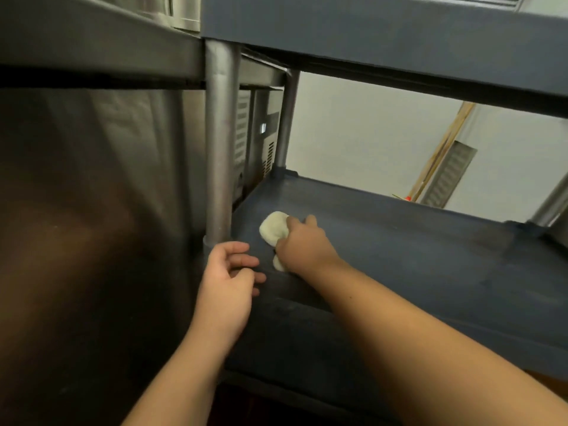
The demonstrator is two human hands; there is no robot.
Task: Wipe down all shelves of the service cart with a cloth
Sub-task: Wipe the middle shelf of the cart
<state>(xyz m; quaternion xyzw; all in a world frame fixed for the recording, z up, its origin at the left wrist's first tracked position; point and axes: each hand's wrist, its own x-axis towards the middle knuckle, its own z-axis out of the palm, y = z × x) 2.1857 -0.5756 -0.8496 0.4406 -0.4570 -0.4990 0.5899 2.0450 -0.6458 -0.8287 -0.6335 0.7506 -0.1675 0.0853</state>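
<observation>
A: Status?
B: Right hand point(302, 244) clenched round cloth point(274, 231), pressing it on the lower shelf point(415, 256) near its left end. Left hand point(229, 282) just left of it, loose, holding nothing, by the post point(218, 142).
A: Progress?
B: Mid-wipe. Shelf right of the grip looks undone; upper shelf point(384, 35) can't tell. 1 shelf in hand, more left, I'd guess.
</observation>
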